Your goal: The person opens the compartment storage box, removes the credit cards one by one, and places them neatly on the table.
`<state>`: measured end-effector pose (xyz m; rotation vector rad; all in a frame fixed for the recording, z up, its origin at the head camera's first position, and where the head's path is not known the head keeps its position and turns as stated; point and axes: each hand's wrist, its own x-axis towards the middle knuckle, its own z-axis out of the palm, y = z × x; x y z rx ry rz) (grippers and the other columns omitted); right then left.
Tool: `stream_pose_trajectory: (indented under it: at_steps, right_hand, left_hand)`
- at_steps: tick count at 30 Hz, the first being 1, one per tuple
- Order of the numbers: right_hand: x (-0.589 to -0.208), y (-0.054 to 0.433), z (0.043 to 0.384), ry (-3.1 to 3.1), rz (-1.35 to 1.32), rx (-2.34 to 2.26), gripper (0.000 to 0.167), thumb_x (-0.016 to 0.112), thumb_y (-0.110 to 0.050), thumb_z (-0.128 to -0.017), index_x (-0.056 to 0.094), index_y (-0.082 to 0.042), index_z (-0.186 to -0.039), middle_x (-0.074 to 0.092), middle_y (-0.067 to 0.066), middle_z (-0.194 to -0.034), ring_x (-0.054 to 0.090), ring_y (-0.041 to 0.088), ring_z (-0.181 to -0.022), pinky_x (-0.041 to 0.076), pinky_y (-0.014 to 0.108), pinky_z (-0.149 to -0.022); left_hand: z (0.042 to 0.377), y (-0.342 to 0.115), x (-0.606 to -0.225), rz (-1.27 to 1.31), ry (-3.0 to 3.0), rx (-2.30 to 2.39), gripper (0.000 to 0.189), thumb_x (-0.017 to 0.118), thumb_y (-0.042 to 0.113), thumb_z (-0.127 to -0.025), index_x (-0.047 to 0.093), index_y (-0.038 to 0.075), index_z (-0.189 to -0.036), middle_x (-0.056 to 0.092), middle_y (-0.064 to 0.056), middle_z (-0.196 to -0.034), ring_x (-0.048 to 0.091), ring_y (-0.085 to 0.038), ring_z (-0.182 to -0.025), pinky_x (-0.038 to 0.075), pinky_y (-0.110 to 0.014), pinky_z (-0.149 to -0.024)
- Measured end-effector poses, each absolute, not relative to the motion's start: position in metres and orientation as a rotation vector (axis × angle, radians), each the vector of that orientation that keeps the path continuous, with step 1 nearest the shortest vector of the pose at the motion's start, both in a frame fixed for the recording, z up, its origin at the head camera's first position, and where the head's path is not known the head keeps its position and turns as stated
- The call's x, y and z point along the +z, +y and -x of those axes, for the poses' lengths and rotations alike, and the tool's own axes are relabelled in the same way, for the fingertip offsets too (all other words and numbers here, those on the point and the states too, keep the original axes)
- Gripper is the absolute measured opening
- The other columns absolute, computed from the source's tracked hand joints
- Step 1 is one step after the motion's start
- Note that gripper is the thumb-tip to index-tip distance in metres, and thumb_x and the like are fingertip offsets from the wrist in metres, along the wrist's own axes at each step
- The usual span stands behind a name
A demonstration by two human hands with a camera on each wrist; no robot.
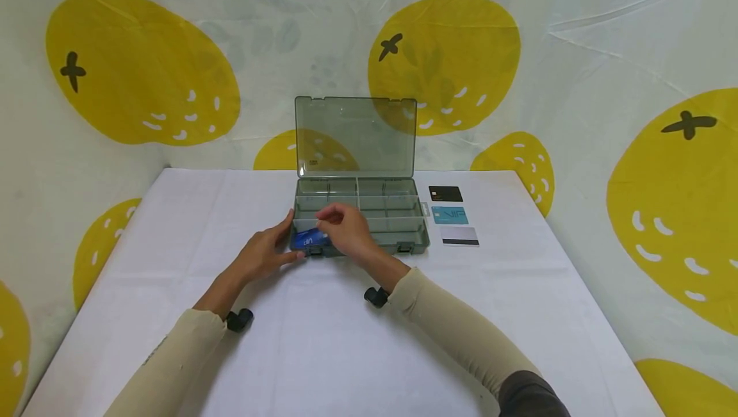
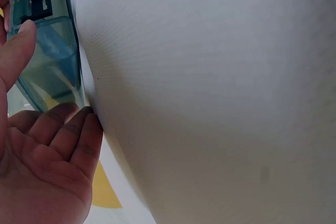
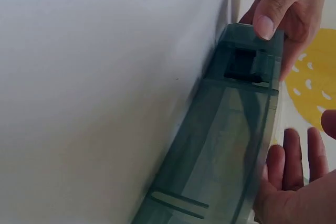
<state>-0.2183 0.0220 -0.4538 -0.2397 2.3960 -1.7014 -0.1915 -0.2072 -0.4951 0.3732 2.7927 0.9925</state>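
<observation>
A smoky grey translucent compartment box [image 1: 393, 237] stands on the table with its lid [image 1: 355, 138] raised. In its front left compartment is a blue card [image 1: 308, 238] with pale lettering, partly covered by my right hand. Holding the box's front left corner, my left hand [image 1: 264, 253] has its thumb on the front wall near a latch [image 2: 41, 4] and its fingers against the side. My right hand [image 1: 348, 230] is over the front row, thumb and fingertips beside the card. No card shows between its loosely bent fingers [image 3: 293, 153] in the right wrist view.
Right of the box, three cards lie in a column: a black card [image 1: 446, 194], a teal card [image 1: 450, 215] and a silver-grey card [image 1: 459, 236] with a dark stripe. Thin dividers [image 1: 392, 218] split the box. A patterned cloth wall [image 1: 323, 39] rises behind the white table [image 1: 323, 353].
</observation>
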Motion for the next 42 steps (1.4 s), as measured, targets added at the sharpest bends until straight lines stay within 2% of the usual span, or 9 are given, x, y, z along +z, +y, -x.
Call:
stream_pose_trajectory:
  at_steps: [3,7,15,21,30,36,38,42]
  right_hand:
    - [-0.455,0.0233,0.2184,2.397,0.206,-1.72,0.014,0.075,-0.012,-0.098,0.079,-0.016,-0.111,0.076,0.002,-0.112,0.068,0.019,-0.103,0.06,0.033,-0.089]
    - [-0.4537,0.0242,0.2174,2.375,0.159,-1.728,0.017,0.076,-0.013,-0.097,0.08,-0.021,-0.111,0.075,0.002,-0.112,0.069,0.019,-0.103,0.062,0.034,-0.084]
    - [-0.4523,0.0205,0.2182,2.262,0.152,-1.762,0.025,0.078,-0.001,-0.094,0.079,-0.005,-0.118,0.076,0.015,-0.121,0.079,0.02,-0.091,0.067,0.034,-0.08]
    - [-0.4535,0.0163,0.2191,2.356,0.18,-1.692,0.02,0.079,-0.001,-0.092,0.083,-0.008,-0.109,0.08,0.013,-0.111,0.08,0.019,-0.079,0.064,0.029,-0.068]
    - [-0.4506,0.0148,0.2185,2.425,0.159,-1.671,0.016,0.082,-0.003,-0.09,0.085,-0.008,-0.104,0.082,0.013,-0.107,0.079,0.014,-0.074,0.064,0.025,-0.064]
    - [-0.4507,0.0153,0.216,2.46,0.147,-1.659,0.015,0.082,-0.006,-0.088,0.086,-0.009,-0.102,0.083,0.009,-0.088,0.076,0.016,-0.068,0.054,0.021,-0.054]
    - [-0.4513,0.0155,0.2156,2.476,0.177,-1.648,0.014,0.082,-0.007,-0.089,0.086,-0.008,-0.102,0.083,0.007,-0.087,0.076,0.016,-0.068,0.054,0.021,-0.055]
    - [-0.4521,0.0166,0.2164,2.446,0.224,-1.665,0.013,0.082,-0.008,-0.092,0.084,-0.006,-0.104,0.082,0.005,-0.094,0.077,0.011,-0.071,0.063,0.024,-0.064]
  left_hand:
    - [0.1915,-0.2071,-0.4952,-0.368,2.799,0.971,0.106,0.082,0.04,-0.095,0.013,0.014,-0.172,0.03,-0.018,-0.173,0.034,-0.043,-0.158,0.031,-0.061,-0.129]
    - [0.1917,-0.2075,-0.4949,-0.373,2.806,0.963,0.106,0.082,0.04,-0.094,0.014,0.013,-0.171,0.032,-0.019,-0.172,0.035,-0.044,-0.158,0.031,-0.061,-0.128]
    - [0.1918,-0.2076,-0.4939,-0.352,2.788,0.969,0.107,0.081,0.041,-0.095,0.012,0.015,-0.172,0.031,-0.019,-0.172,0.033,-0.044,-0.159,0.029,-0.061,-0.129]
    - [0.1916,-0.2078,-0.4943,-0.355,2.795,0.962,0.107,0.082,0.04,-0.094,0.012,0.015,-0.172,0.032,-0.02,-0.172,0.034,-0.045,-0.158,0.03,-0.062,-0.128]
    - [0.1922,-0.2084,-0.4945,-0.379,2.809,0.955,0.107,0.082,0.04,-0.094,0.013,0.014,-0.172,0.033,-0.021,-0.171,0.036,-0.045,-0.157,0.032,-0.062,-0.128]
    - [0.1929,-0.2083,-0.495,-0.385,2.801,0.961,0.107,0.082,0.039,-0.095,0.012,0.014,-0.172,0.033,-0.021,-0.171,0.036,-0.044,-0.157,0.032,-0.062,-0.128]
    - [0.1929,-0.2082,-0.495,-0.381,2.8,0.958,0.107,0.082,0.039,-0.095,0.012,0.014,-0.172,0.033,-0.021,-0.171,0.036,-0.044,-0.157,0.031,-0.062,-0.128]
    - [0.1928,-0.2082,-0.4935,-0.376,2.801,0.948,0.107,0.082,0.039,-0.095,0.012,0.014,-0.172,0.032,-0.02,-0.171,0.035,-0.045,-0.157,0.031,-0.062,-0.128]
